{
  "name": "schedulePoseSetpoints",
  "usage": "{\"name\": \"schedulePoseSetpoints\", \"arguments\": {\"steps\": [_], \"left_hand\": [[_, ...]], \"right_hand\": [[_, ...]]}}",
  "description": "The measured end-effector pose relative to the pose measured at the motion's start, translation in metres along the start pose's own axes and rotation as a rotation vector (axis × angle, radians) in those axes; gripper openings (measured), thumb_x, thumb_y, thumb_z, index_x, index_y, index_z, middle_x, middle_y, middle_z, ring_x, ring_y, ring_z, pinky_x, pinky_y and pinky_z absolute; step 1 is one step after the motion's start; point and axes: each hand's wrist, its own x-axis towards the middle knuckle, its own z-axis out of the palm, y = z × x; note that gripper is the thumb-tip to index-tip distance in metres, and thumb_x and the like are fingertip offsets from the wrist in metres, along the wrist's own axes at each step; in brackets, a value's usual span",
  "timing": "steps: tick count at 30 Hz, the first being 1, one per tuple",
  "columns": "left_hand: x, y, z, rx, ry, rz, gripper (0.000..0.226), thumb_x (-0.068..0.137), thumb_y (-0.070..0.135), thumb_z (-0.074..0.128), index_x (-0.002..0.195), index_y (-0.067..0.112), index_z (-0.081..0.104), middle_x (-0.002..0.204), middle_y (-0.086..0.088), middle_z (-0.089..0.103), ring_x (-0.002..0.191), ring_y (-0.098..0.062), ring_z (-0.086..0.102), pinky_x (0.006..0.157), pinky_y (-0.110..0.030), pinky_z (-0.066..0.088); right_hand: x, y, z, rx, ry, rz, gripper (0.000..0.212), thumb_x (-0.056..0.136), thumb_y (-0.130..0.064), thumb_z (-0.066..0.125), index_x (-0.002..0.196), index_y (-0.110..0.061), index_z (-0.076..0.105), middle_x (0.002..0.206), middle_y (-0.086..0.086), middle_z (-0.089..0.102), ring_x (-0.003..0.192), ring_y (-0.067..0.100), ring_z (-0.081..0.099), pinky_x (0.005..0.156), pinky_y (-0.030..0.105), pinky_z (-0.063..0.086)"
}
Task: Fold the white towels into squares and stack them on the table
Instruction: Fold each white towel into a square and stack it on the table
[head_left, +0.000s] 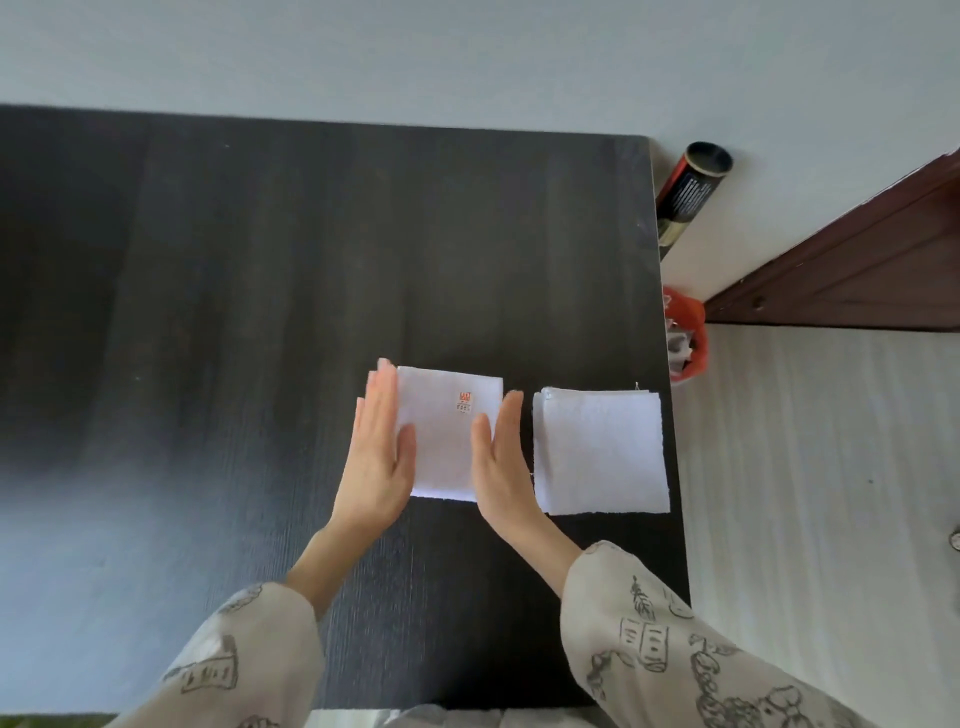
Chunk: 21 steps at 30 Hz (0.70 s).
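white terry, folded to a near square, the folded towel (447, 431) lies at the lower centre of the frame on the dark wood-grain table (260, 312), a small red printed mark near its far edge. it sits directly between the two hands: the left hand (379, 457) lies flat along its left edge, the right hand (501, 457) along its right edge, both with fingers straight and held together, pointing away from the person, pinching nothing. the thumbs and inner sides overlap the cloth, so the palms appear to bracket and square it up. its sides run nearly parallel to the hands, slightly longer front to back, and neither hand is clearly nearer

just to the right, apart by a narrow strip of table, sits the stack of folded towels (600, 452), close to the table's right edge. the coming move, as i judge it, is a short carry rightward onto that stack, which the right hand stands between; it would need to lift or clear first

beyond the table's right edge, in the upper right of the frame, a black tube (691, 182) leans by the wall and an orange bag (685, 338) sits below it; neither blocks the path
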Motion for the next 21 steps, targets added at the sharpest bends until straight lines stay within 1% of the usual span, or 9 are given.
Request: {"name": "schedulePoseSetpoints", "arguments": {"steps": [2,3,6,9,12,14,17,19,21], "left_hand": [[0.005,0.01,-0.001,-0.315,0.018,-0.317,0.055,0.101,0.028,0.027,0.148,0.025,-0.001,0.153,0.016,0.002,0.137,0.006,0.005,0.107,-0.013,0.011],[0.007,0.007,0.0,-0.385,0.028,-0.388,0.054,0.101,0.031,0.027,0.148,0.024,0.001,0.154,0.015,0.004,0.137,0.004,0.009,0.106,-0.015,0.013],[0.009,0.001,0.003,-0.424,-0.004,-0.4,0.055,0.099,0.041,0.027,0.148,0.021,0.011,0.149,0.016,0.02,0.134,-0.002,0.022,0.109,-0.022,0.021],[0.006,-0.004,0.006,-0.496,-0.013,-0.436,0.049,0.1,0.042,0.027,0.145,0.025,0.026,0.143,0.018,0.03,0.13,-0.003,0.033,0.107,-0.025,0.027],[0.006,-0.009,0.003,-0.532,-0.035,-0.439,0.045,0.098,0.046,0.025,0.138,0.028,0.039,0.133,0.005,0.052,0.12,-0.014,0.05,0.103,-0.034,0.039],[0.014,-0.011,-0.002,-0.454,-0.009,-0.446,0.051,0.096,0.049,0.026,0.139,0.023,0.037,0.14,-0.001,0.046,0.129,-0.018,0.043,0.11,-0.036,0.032],[0.042,0.001,-0.019,-0.208,0.008,-0.348,0.048,0.1,0.034,0.026,0.144,0.015,0.029,0.15,0.003,0.031,0.134,-0.005,0.029,0.109,-0.019,0.018],[0.065,0.014,-0.027,0.058,-0.127,-0.187,0.044,0.101,0.026,0.023,0.141,0.011,0.036,0.148,-0.001,0.034,0.138,-0.013,0.026,0.112,-0.025,0.017],[0.081,0.024,-0.024,0.264,-0.266,-0.043,0.041,0.101,0.022,0.023,0.127,0.005,0.05,0.139,-0.008,0.047,0.133,-0.02,0.036,0.112,-0.035,0.022]], "right_hand": [[-0.001,-0.009,-0.004,0.169,-0.041,0.148,0.06,0.1,-0.041,0.017,0.147,-0.018,-0.012,0.157,-0.001,0.001,0.144,0.016,0.01,0.113,0.025,0.015],[-0.002,-0.012,-0.005,0.218,-0.059,0.197,0.059,0.1,-0.041,0.017,0.148,-0.018,-0.009,0.156,-0.001,0.011,0.142,0.017,0.019,0.11,0.026,0.02],[-0.003,-0.019,-0.008,0.296,-0.071,0.275,0.055,0.101,-0.041,0.015,0.149,-0.02,-0.003,0.15,-0.001,0.029,0.135,0.017,0.033,0.1,0.023,0.028],[-0.002,-0.017,-0.004,0.3,-0.054,0.283,0.055,0.1,-0.043,0.015,0.149,-0.021,0.005,0.147,0.0,0.034,0.133,0.017,0.036,0.103,0.027,0.031],[-0.002,-0.018,-0.005,0.314,-0.066,0.305,0.054,0.1,-0.044,0.014,0.149,-0.02,0.011,0.147,0.0,0.035,0.132,0.016,0.037,0.102,0.026,0.031],[-0.006,-0.023,-0.009,0.368,-0.052,0.37,0.052,0.101,-0.042,0.015,0.148,-0.019,0.016,0.144,0.0,0.038,0.129,0.016,0.039,0.099,0.025,0.032],[-0.023,-0.019,-0.017,0.472,0.009,0.462,0.045,0.101,-0.037,0.02,0.134,-0.011,0.038,0.138,0.011,0.044,0.123,0.025,0.045,0.1,0.034,0.035],[-0.03,-0.02,-0.016,0.586,0.034,0.582,0.05,0.101,-0.034,0.022,0.14,-0.004,0.033,0.146,0.019,0.035,0.133,0.034,0.034,0.108,0.04,0.029],[-0.034,-0.022,-0.013,0.916,0.033,0.793,0.054,0.1,-0.032,0.023,0.146,-0.004,0.019,0.155,0.016,0.016,0.143,0.031,0.016,0.115,0.039,0.017]]}}
